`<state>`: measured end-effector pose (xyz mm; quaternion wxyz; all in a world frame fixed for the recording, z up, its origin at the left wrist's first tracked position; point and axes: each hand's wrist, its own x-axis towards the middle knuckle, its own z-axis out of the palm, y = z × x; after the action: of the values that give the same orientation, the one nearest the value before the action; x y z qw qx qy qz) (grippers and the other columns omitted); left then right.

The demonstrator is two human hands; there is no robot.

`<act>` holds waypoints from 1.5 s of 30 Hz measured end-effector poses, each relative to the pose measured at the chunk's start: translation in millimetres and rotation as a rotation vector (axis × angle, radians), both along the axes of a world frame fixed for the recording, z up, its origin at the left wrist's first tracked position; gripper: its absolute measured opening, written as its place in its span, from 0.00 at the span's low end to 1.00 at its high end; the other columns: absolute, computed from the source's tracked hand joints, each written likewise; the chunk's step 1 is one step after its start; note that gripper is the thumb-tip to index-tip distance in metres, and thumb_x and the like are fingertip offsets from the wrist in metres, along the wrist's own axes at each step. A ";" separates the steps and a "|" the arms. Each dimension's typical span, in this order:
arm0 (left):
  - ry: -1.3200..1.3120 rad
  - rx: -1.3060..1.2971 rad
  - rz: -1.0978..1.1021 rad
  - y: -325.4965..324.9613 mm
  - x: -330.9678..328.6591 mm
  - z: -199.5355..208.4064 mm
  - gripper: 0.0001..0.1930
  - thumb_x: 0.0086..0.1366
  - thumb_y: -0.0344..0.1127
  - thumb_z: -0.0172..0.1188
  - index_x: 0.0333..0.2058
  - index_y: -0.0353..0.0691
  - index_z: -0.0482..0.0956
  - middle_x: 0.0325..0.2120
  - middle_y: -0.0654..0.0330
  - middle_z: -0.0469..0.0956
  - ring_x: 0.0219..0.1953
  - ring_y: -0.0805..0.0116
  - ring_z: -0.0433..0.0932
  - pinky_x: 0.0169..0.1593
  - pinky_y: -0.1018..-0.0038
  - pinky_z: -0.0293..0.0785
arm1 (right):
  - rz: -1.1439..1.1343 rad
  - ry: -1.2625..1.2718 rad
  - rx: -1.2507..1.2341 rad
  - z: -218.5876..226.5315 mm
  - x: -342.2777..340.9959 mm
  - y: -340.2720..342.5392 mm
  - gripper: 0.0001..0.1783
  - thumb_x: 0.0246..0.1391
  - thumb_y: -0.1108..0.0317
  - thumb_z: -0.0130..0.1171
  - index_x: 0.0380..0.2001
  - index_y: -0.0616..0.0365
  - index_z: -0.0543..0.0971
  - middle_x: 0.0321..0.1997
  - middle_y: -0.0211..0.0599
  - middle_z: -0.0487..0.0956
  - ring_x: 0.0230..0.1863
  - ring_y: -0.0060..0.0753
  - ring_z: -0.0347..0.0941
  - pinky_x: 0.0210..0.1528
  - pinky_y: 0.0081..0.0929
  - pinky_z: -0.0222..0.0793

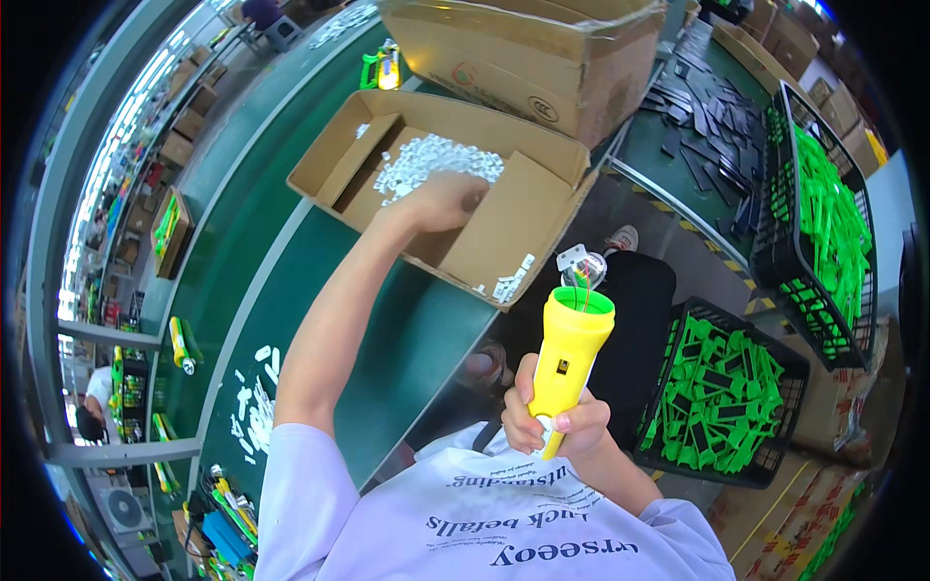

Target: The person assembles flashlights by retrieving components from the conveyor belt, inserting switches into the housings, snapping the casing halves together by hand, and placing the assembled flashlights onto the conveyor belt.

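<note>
My right hand (554, 418) is wrapped round the lower end of a yellow flashlight body (565, 363), its wide green-lined mouth tilted up. A clear round lamp head (587, 268) with a small white piece hangs at that mouth on thin red wires. My left hand (448, 201) is down in a shallow cardboard box (426, 254), at the edge of a heap of small white plastic parts (426, 160). Its fingers look curled, and the fingertips are hidden, so what they hold does not show.
A tall carton (523, 68) stands behind the box on the green conveyor table (339, 320). White pieces (254, 416) lie at left. Black crates of green parts (717, 397) (833, 223) and dark flat strips (707, 116) are at right. Another flashlight (387, 66) stands by the carton.
</note>
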<state>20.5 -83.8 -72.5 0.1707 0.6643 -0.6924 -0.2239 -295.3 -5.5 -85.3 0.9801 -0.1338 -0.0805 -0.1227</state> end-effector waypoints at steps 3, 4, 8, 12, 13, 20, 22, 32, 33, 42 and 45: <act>-0.033 0.016 -0.062 -1.9 -1.4 3.3 0.11 0.54 0.30 0.66 0.37 0.35 0.80 0.25 0.57 0.78 0.28 0.67 0.74 0.36 0.72 0.72 | -0.030 0.019 0.037 -5.1 0.4 -5.3 0.23 0.40 0.67 0.59 0.40 0.59 0.64 0.23 0.39 0.68 0.21 0.31 0.66 0.25 0.30 0.65; -0.035 -0.023 -0.078 -3.6 -3.5 -1.2 0.10 0.54 0.28 0.65 0.36 0.34 0.80 0.24 0.56 0.78 0.28 0.65 0.76 0.36 0.69 0.73 | -0.042 0.027 0.047 -7.7 -0.5 -5.5 0.22 0.40 0.66 0.59 0.40 0.59 0.64 0.23 0.39 0.68 0.21 0.31 0.66 0.25 0.30 0.65; -0.283 0.027 -0.073 1.6 17.2 -4.2 0.09 0.53 0.26 0.63 0.35 0.34 0.80 0.25 0.53 0.79 0.29 0.60 0.78 0.37 0.66 0.73 | -0.053 -0.002 0.102 -6.0 3.1 -5.1 0.23 0.41 0.69 0.60 0.42 0.60 0.66 0.24 0.38 0.70 0.22 0.29 0.68 0.27 0.29 0.68; -0.125 -0.045 0.127 24.2 25.8 2.0 0.07 0.53 0.25 0.61 0.33 0.32 0.79 0.25 0.51 0.79 0.31 0.57 0.79 0.37 0.65 0.73 | -0.072 0.039 0.035 -12.1 3.5 -9.0 0.22 0.41 0.66 0.58 0.40 0.58 0.64 0.23 0.38 0.67 0.22 0.31 0.65 0.25 0.31 0.65; -0.111 -0.017 0.160 26.3 23.8 3.7 0.07 0.53 0.26 0.60 0.33 0.32 0.79 0.25 0.51 0.79 0.31 0.58 0.78 0.37 0.65 0.73 | -0.080 0.039 0.044 -12.6 3.4 -9.7 0.22 0.41 0.66 0.58 0.41 0.58 0.63 0.23 0.38 0.67 0.21 0.31 0.65 0.25 0.31 0.65; -0.224 0.070 0.193 30.3 20.7 25.7 0.10 0.54 0.32 0.58 0.32 0.32 0.79 0.25 0.51 0.79 0.29 0.60 0.77 0.36 0.67 0.72 | -0.080 0.066 0.037 -9.8 5.0 -7.5 0.22 0.41 0.66 0.59 0.40 0.57 0.64 0.23 0.38 0.67 0.21 0.31 0.65 0.25 0.31 0.65; -0.167 -0.008 0.209 33.9 17.3 35.0 0.09 0.54 0.32 0.58 0.30 0.31 0.78 0.24 0.52 0.78 0.27 0.62 0.76 0.35 0.67 0.72 | -0.075 0.076 0.038 -8.9 4.6 -6.3 0.22 0.40 0.66 0.59 0.40 0.57 0.64 0.23 0.38 0.67 0.21 0.31 0.65 0.26 0.31 0.65; 0.278 -0.521 0.221 123.3 -88.0 60.4 0.09 0.44 0.24 0.53 0.14 0.34 0.60 0.17 0.59 0.74 0.17 0.72 0.67 0.22 0.77 0.60 | -0.033 0.053 0.045 -6.1 17.6 -5.3 0.22 0.42 0.68 0.61 0.41 0.59 0.68 0.24 0.37 0.70 0.21 0.28 0.68 0.24 0.27 0.68; 0.361 -0.515 0.243 132.2 -94.2 59.3 0.11 0.44 0.24 0.53 0.13 0.35 0.58 0.17 0.60 0.74 0.16 0.73 0.65 0.21 0.77 0.57 | -0.017 0.062 0.035 -7.2 20.2 -4.7 0.22 0.42 0.68 0.62 0.41 0.59 0.68 0.24 0.37 0.70 0.20 0.28 0.68 0.24 0.27 0.68; 0.659 -0.492 0.716 182.8 -107.8 28.2 0.07 0.53 0.15 0.52 0.21 0.34 0.69 0.22 0.62 0.74 0.23 0.81 0.68 0.26 0.82 0.63 | 0.195 0.136 0.025 -23.4 59.3 14.3 0.23 0.42 0.67 0.60 0.42 0.61 0.67 0.24 0.39 0.69 0.21 0.31 0.67 0.25 0.30 0.66; 0.594 -0.445 0.656 209.6 -116.7 23.2 0.11 0.53 0.15 0.50 0.33 0.28 0.79 0.27 0.60 0.77 0.27 0.79 0.73 0.31 0.82 0.70 | 0.244 0.137 0.015 -23.1 68.1 20.5 0.23 0.42 0.67 0.59 0.43 0.61 0.67 0.24 0.40 0.69 0.21 0.31 0.66 0.25 0.30 0.65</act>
<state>-96.2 125.8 -49.3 0.5599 0.7021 -0.3992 -0.1846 -227.2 14.9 -108.4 0.9919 -0.1236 -0.0283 0.0064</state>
